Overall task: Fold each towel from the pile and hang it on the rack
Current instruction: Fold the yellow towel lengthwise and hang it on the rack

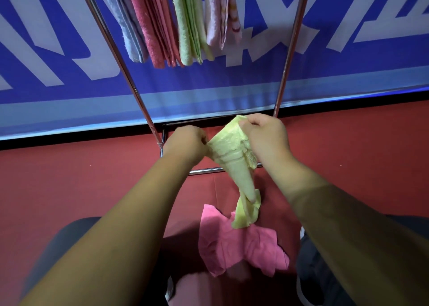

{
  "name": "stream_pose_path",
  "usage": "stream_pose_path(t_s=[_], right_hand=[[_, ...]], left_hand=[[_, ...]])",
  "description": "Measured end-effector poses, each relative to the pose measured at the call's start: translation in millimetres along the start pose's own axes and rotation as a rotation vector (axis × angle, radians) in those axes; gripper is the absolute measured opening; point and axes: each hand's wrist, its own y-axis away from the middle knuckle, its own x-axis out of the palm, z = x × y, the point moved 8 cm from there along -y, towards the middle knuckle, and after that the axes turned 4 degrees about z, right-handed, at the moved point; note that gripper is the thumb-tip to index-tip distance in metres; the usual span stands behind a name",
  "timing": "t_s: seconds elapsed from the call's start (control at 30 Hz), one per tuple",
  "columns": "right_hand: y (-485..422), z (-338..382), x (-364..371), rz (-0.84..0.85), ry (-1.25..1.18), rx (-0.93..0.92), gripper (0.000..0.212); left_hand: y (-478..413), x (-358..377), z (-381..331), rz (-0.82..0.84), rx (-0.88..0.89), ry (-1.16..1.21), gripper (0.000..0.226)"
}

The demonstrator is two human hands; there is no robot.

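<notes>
Towelling in pale yellow-green, a small terry towel (234,157), hangs bunched between our two hands, held up in front of us above the floor. Our left hand (185,143) pinches its upper left edge with curled fingers. Our right hand (264,133), a little higher, is clenched round the top corner. Below the hands the cloth narrows into a rumpled, twisted tail with a ribbed nap. Its lower end hangs in front of a crumpled pink towel (236,243) that lies on the floor between our knees; we cannot tell whether the two touch.

Beyond the hands stands a chrome tube rack (125,73), its two uprights slanting towards the top of the view and a low bar crossing behind the held towel. Four folded towels hang side by side at the top: a light blue towel (130,31), a rose-pink towel (151,26), a light green towel (188,26) and a pale pink patterned towel (220,15).

We see a dull red floor (69,178) under everything. A blue banner with large white letters (69,92) runs along the wall behind the rack, down to the floor. Our dark trousers (69,236) show at the lower corners.
</notes>
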Motion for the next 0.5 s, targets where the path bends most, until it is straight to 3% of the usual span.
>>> stream_pose_path(t_s=[0.07,0.13,0.2,0.33,0.5], right_hand=[[4.4,3.6,22.0,0.304,-0.066,0.021,0.010],[21.7,6.9,44.1,0.684,-0.027,0.055,0.013],[35.8,5.2,49.4,0.884,0.079,0.066,0.015],[32.8,3.8,41.3,0.809,0.254,-0.018,0.015],[14.9,12.5,27.4,0.574,0.127,-0.118,0.015]], left_hand=[[0.2,-11.4,12.4,-0.070,-0.101,0.092,0.006],[1.1,-22.1,20.6,-0.140,-0.136,0.167,0.019],[0.9,-30.6,23.8,-0.183,-0.117,0.246,0.026],[-1.7,-28.8,24.2,-0.176,-0.104,0.538,0.012],[-4.9,-6.9,6.7,0.004,-0.065,1.045,0.011]])
